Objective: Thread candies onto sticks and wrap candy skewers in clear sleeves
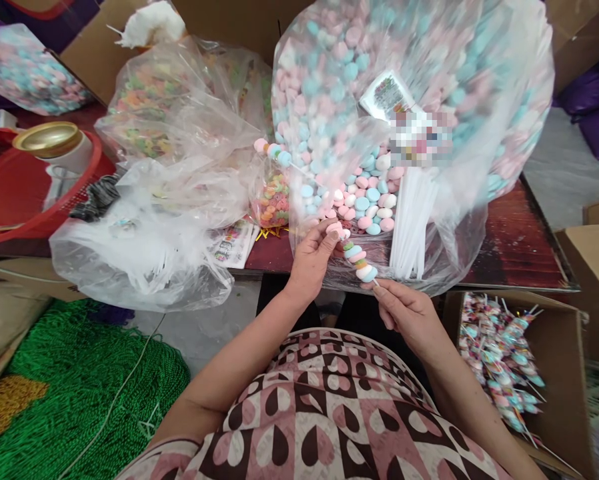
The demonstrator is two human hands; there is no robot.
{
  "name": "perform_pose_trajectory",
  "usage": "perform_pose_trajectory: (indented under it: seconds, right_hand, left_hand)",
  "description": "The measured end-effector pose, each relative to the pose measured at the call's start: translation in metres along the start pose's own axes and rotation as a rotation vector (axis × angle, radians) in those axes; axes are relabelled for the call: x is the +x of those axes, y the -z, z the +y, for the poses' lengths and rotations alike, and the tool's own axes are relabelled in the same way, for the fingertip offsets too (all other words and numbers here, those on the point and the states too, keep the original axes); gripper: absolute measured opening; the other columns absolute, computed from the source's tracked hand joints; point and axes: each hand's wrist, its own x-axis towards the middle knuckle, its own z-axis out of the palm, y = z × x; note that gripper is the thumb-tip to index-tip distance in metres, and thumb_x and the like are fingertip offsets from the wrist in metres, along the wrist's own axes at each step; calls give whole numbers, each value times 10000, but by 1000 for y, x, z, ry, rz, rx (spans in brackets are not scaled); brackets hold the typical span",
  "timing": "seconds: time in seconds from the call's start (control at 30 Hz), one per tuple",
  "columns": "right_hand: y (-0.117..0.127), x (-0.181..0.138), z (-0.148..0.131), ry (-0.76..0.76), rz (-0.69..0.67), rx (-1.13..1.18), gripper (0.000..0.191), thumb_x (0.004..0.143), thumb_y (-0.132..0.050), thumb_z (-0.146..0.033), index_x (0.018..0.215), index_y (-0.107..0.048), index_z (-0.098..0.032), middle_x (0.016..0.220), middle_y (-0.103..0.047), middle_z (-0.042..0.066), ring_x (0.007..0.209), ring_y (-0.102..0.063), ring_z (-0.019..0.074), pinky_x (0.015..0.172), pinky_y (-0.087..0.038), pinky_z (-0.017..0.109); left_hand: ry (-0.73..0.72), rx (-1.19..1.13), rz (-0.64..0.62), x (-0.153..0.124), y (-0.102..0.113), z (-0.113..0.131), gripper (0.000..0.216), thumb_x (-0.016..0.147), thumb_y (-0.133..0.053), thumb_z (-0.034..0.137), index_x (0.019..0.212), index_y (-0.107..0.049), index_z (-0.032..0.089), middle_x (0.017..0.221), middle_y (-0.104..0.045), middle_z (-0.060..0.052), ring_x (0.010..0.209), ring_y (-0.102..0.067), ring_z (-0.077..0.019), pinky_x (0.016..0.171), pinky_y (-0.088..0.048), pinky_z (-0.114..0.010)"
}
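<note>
My right hand is closed in a pinch round the lower end of a white stick. Strung on that stick is a marshmallow skewer of pink, blue and white pieces with small green and orange candies between them. At its upper end, my left hand pinches a pink marshmallow; whether the stick has gone through it I cannot tell. Just beyond my hands lie loose marshmallows at the mouth of a large clear bag. Another marshmallow skewer rests on the plastic farther back.
White sticks lie in a bundle on the dark red table. Bags of gummy candy stand behind crumpled clear wrappers. A red basket is at left. At right, a cardboard box holds wrapped skewers. Green cord covers the floor.
</note>
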Motion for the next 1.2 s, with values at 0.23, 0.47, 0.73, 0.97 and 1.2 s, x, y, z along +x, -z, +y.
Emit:
perform_pose_trajectory:
  seconds: [0.23, 0.47, 0.73, 0.97, 1.2]
  right_hand:
    - [-1, -1, -2, -10, 13, -13, 420, 867, -578, -501, 1028, -737, -147, 406, -407, -72, 380, -351, 83, 436, -255, 229]
    - [5, -5, -14, -15, -15, -111, 403, 885, -547, -468, 1027, -730, -138, 422, -416, -67, 396, -374, 92, 446, -268, 235]
    - [9, -8, -15, 0, -2, -200, 400, 894, -531, -436, 1041, -726, -119, 426, -435, -61, 400, -393, 98, 455, -295, 242]
    - [9, -6, 0, 65, 22, -166, 398, 905, -534, -427, 1109, -717, -139, 462, -458, -57, 422, -405, 97, 445, -295, 233]
    - [8, -5, 8, 83, 40, -145, 377, 907, -550, -407, 1135, -714, -156, 476, -461, -58, 430, -403, 89, 439, -291, 224]
  left_hand:
    - [-50, 122, -26, -2, 1, -3, 361, 816, -681, 437, 1122, -659, 245, 972, -679, -14, 835, -602, -129, 733, -513, -245]
    - [-120, 303, -20, -3, 4, -4, 427, 856, -616, 504, 1188, -648, 237, 1125, -683, -41, 915, -630, -155, 769, -542, -261]
    - [-266, 515, -27, -8, 6, -2, 416, 895, -561, 506, 1173, -675, 219, 1161, -694, -60, 1023, -636, -182, 934, -514, -318]
    - [-146, 295, -40, -3, 8, -9, 380, 884, -591, 482, 1175, -641, 243, 967, -695, -30, 790, -631, -136, 714, -551, -262]
    - [-114, 183, -35, -2, 6, -8, 342, 859, -631, 474, 1104, -655, 235, 867, -665, -12, 714, -590, -112, 666, -538, -243]
